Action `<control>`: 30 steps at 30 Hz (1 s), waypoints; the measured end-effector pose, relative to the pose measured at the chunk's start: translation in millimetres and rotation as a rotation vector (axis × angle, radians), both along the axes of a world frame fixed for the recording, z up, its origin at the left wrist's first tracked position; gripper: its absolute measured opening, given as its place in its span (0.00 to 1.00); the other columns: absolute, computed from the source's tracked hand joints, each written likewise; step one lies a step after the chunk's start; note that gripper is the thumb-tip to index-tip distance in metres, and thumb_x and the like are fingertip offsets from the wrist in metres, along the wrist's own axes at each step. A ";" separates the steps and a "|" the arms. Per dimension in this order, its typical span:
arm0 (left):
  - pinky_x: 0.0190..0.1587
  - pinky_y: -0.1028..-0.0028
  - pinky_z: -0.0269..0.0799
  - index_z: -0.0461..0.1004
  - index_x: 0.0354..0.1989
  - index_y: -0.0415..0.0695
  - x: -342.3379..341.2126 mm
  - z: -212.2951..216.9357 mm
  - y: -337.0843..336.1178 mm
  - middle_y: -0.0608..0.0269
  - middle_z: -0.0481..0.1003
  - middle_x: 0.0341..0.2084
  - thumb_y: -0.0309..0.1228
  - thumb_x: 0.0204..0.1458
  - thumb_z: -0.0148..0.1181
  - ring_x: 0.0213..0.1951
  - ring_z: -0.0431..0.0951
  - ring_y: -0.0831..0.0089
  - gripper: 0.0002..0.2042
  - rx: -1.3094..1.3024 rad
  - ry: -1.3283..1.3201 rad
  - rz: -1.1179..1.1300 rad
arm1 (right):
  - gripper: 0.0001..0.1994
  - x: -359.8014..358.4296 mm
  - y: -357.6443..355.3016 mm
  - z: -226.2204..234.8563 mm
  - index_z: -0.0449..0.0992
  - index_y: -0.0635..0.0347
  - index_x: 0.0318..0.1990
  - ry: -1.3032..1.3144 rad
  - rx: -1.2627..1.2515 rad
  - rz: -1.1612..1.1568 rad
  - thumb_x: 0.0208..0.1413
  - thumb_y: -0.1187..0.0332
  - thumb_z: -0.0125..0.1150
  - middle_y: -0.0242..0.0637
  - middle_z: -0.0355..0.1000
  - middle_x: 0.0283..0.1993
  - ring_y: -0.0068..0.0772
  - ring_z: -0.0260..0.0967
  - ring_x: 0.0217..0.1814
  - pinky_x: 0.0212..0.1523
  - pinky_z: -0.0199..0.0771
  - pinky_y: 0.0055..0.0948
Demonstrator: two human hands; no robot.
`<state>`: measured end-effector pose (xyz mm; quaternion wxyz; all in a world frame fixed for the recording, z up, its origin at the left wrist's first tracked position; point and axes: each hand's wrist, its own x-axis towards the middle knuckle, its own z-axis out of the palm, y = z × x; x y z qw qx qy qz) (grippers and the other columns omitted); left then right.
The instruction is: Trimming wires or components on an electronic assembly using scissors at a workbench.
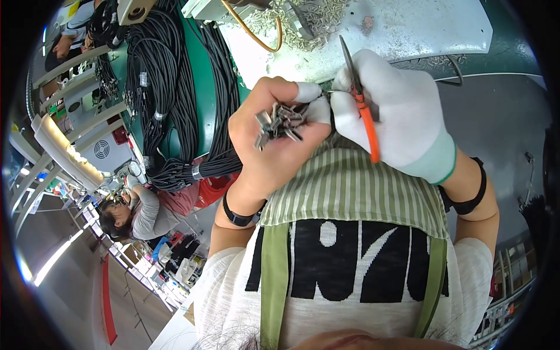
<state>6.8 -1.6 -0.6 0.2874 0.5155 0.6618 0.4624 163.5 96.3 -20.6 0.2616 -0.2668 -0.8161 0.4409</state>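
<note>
Tool, right grip; metal pieces, left grip.

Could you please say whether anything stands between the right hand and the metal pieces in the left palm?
Yes: white-covered fingertips of the left hand stand between the right hand and the metal pieces. The orange-handled pliers are outside that gap.
</note>
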 end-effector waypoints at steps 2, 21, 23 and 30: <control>0.32 0.84 0.69 0.72 0.34 0.35 0.3 2.3 3.4 0.66 0.75 0.26 0.16 0.40 0.63 0.29 0.73 0.85 0.11 -0.088 -0.138 0.076 | 0.10 -1.0 -1.1 -0.4 0.71 0.65 0.32 0.003 -0.134 -0.027 0.50 0.66 0.58 0.32 0.69 0.19 0.22 0.66 0.18 0.22 0.66 0.21; 0.30 0.85 0.67 0.75 0.32 0.35 -13.5 12.9 6.5 0.67 0.76 0.25 0.16 0.40 0.59 0.28 0.71 0.87 0.09 -0.296 -0.286 -0.083 | 0.12 14.6 31.9 46.2 0.77 0.62 0.29 -0.663 -0.948 0.471 0.54 0.62 0.56 0.29 0.67 0.13 0.17 0.65 0.11 0.12 0.63 0.14; 0.30 0.85 0.67 0.75 0.32 0.35 -10.6 13.8 7.6 0.67 0.76 0.25 0.17 0.40 0.59 0.28 0.71 0.87 0.08 -0.298 -0.300 -0.070 | 0.13 11.8 38.6 48.5 0.78 0.63 0.28 -0.633 -0.940 0.557 0.54 0.62 0.56 0.29 0.67 0.13 0.17 0.65 0.11 0.12 0.64 0.14; 0.31 0.85 0.68 0.74 0.32 0.34 -9.5 12.5 7.2 0.67 0.76 0.25 0.18 0.40 0.60 0.28 0.71 0.87 0.09 -0.286 -0.291 -0.097 | 0.15 30.8 42.9 9.0 0.77 0.64 0.26 -0.262 -1.352 0.685 0.55 0.61 0.56 0.29 0.68 0.11 0.19 0.65 0.10 0.13 0.64 0.16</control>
